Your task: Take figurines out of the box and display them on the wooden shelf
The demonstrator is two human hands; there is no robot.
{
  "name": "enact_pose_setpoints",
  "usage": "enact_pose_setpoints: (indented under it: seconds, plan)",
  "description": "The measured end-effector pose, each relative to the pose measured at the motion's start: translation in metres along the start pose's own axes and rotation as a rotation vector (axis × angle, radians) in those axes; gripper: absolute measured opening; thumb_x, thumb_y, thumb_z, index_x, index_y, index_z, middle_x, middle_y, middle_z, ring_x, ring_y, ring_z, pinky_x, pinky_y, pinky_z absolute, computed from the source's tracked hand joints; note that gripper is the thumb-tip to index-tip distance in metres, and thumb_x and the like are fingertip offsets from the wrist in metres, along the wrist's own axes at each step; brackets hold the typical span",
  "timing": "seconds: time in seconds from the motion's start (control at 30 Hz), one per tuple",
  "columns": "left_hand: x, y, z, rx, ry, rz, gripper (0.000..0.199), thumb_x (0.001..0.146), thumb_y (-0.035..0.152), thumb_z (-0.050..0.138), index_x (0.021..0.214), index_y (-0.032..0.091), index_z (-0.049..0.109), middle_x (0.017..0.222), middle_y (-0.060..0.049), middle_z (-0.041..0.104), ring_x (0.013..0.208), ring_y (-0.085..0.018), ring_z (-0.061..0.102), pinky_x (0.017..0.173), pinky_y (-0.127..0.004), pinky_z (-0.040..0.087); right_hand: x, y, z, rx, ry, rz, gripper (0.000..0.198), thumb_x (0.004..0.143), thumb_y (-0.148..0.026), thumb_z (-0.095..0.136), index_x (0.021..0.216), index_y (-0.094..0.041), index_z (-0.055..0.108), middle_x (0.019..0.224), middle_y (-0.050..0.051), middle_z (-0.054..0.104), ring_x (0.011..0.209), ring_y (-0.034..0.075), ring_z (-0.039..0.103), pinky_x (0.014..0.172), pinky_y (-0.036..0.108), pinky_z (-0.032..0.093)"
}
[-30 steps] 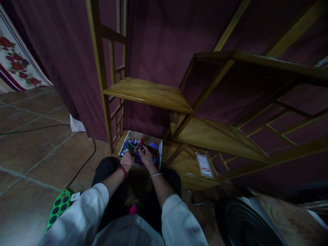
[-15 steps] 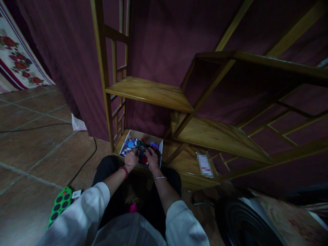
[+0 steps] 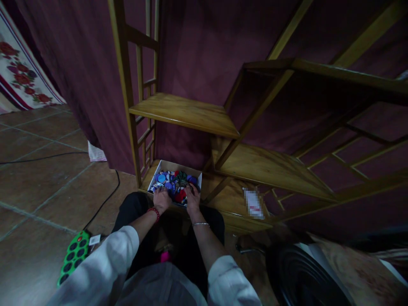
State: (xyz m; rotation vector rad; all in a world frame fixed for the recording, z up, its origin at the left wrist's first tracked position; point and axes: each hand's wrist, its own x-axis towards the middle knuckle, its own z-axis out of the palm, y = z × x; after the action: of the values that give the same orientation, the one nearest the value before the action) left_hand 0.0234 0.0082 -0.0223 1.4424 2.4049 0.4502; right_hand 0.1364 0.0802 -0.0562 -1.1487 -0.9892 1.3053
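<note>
A shallow white box [image 3: 199,180] sits on the lowest wooden shelf, filled with a jumble of small colourful pieces. Blue and purple round pieces [image 3: 162,178], red pieces [image 3: 180,196] and a dark green bundle [image 3: 181,178] can be made out; their exact kind cannot. My left hand [image 3: 162,199], with a red bead bracelet, reaches over the near-left edge, fingers apart on the contents. At the near-right side my right hand [image 3: 193,199], wearing a silver bangle, has its fingers apart and bent down among the pieces. Neither hand visibly lifts anything.
Wooden shelf boards [image 3: 185,112] and slanted posts rise above and to the right of the box. A blurred white packet [image 3: 254,204] lies on the low shelf. A green pad with black circles [image 3: 74,253] and a cable are on the floor; a black ribbed object [image 3: 302,272] stands right.
My hands have drawn apart, the left toward the box's near-left edge and the right slightly rightward. More of the pieces between them now shows.
</note>
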Motion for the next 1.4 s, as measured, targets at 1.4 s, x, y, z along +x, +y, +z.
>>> enact_pose_setpoints:
  seconds: [1.4]
  plan:
    - [-0.02,0.034,-0.015,-1.306,-0.08,-0.052,0.035,0.076,0.019,0.051,0.11,0.01,0.054,0.083,-0.005,0.066,0.069,-0.012,0.06,0.063,-0.023,0.05,-0.042,-0.046,-0.002,0.312,0.051,0.065,0.041,0.056,-0.037,0.069,0.091,-0.018,0.062,0.1,0.006,0.064,0.087,0.018,0.061,0.076,0.03,0.051]
